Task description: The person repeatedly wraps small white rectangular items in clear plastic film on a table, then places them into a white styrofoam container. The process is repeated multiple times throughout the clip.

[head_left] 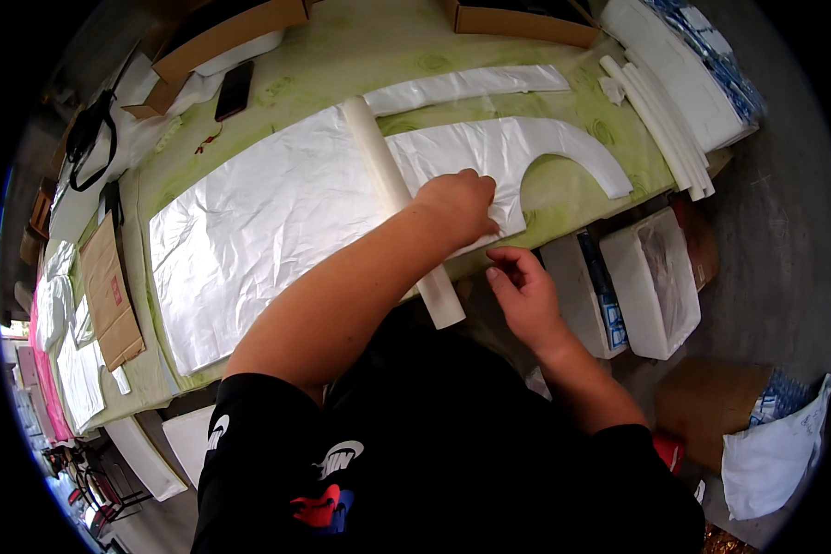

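A thin, shiny white plastic sheet [258, 222], cut somewhat like an apron, lies creased over the table. Its right end narrows into a curved strip, and a separate-looking white strip [471, 88] lies behind. Across the sheet rests a white tube [379, 157], its near end sticking out past the table edge. My left hand [457, 208] is just right of the tube, closed at the sheet's near edge with its fingertips partly hidden. Closer to me, beyond the table edge, my right hand [526, 295] holds nothing visible, its thumb and forefinger bent and apart.
Several white rolls [660, 129] lie at the table's right end beside a white foam box [683, 78]. A phone [234, 90] and cardboard boxes [526, 23] are at the back. Flattened brown cardboard [111, 295] lies left. White bins [651, 282] stand below the right edge.
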